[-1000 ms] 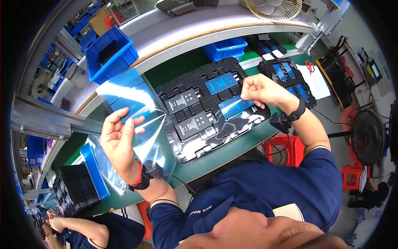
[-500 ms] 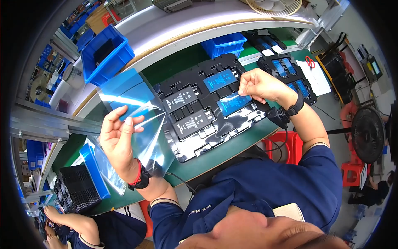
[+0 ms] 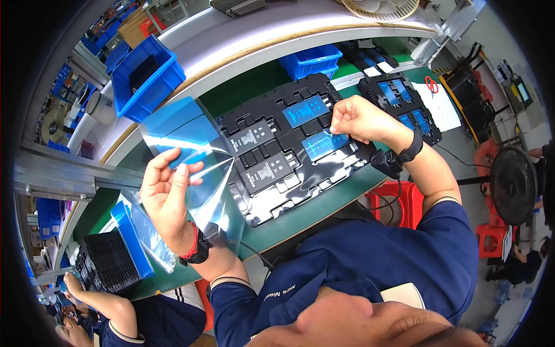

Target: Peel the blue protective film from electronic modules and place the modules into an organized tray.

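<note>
My left hand (image 3: 167, 194) holds up a large clear bluish plastic sheet (image 3: 217, 205) between its fingers, left of a black moulded tray (image 3: 300, 199). In the tray lie flat rectangular batteries: two dark ones, an upper (image 3: 251, 137) and a lower (image 3: 269, 172), and two covered in blue. The upper blue-covered battery (image 3: 306, 112) lies flat. My right hand (image 3: 361, 120) is closed in a pinch at the upper right corner of the small blue film (image 3: 324, 146) on the lower right battery. Its fingertips hide that corner.
Another black tray (image 3: 388, 92) with blue-covered pieces stands at the right, beside red scissors (image 3: 431, 84) on white paper. Blue bins (image 3: 312, 61) sit behind and at the left (image 3: 147, 78). Stacked black trays (image 3: 110, 263) and a co-worker's arm (image 3: 110, 303) are at lower left.
The blue film on the lower right battery lies flatter, and my right hand has shifted slightly left. The clear sheet has moved slightly right. The co-worker's arm at lower left has moved.
</note>
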Demonstrator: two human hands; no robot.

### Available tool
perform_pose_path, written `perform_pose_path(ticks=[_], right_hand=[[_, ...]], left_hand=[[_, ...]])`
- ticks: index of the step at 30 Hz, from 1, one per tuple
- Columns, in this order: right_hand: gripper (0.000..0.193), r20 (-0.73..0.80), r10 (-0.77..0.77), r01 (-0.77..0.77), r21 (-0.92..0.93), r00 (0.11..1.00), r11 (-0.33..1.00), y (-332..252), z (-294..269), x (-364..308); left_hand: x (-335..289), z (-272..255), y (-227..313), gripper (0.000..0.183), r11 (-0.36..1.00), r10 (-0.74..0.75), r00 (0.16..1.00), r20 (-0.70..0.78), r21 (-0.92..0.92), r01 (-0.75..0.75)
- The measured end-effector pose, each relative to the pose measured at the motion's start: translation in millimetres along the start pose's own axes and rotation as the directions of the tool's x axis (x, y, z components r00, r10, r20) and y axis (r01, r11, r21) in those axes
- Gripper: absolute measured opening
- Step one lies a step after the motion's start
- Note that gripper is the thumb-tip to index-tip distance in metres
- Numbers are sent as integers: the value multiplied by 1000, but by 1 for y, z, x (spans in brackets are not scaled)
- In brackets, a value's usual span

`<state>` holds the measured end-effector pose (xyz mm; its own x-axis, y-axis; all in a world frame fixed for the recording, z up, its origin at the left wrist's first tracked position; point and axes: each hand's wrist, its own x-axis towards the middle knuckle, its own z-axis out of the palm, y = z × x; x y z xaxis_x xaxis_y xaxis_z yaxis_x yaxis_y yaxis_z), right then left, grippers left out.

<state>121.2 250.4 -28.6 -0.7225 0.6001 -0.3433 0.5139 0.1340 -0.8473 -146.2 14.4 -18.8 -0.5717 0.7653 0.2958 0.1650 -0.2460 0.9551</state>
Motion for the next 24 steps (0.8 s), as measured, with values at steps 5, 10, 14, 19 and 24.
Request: perform_pose_path(ticks=[5,10,14,19,24], right_hand=[[11,-95,-79,54,-234,992,971,-4,9,-5],[41,-206,-611,280,-747,764,602,-18,20,-17],[39,-33,-610,531,-458,792,713,-64,34,-24],[60,95,-705,711,-105,703,695,-94,75,0],[32,-18,-715,715,23,699,699,-94,89,21]], left_hand=[[0,1,3,36,1000,12,1000,13,-14,-12],[-2,1,3,40,996,84,995,61,-32,-82],[-5,12,3,41,992,63,993,95,-114,-52],[-8,16,5,47,983,68,984,165,-178,-38],[-8,20,11,61,984,133,972,194,-144,-106]])
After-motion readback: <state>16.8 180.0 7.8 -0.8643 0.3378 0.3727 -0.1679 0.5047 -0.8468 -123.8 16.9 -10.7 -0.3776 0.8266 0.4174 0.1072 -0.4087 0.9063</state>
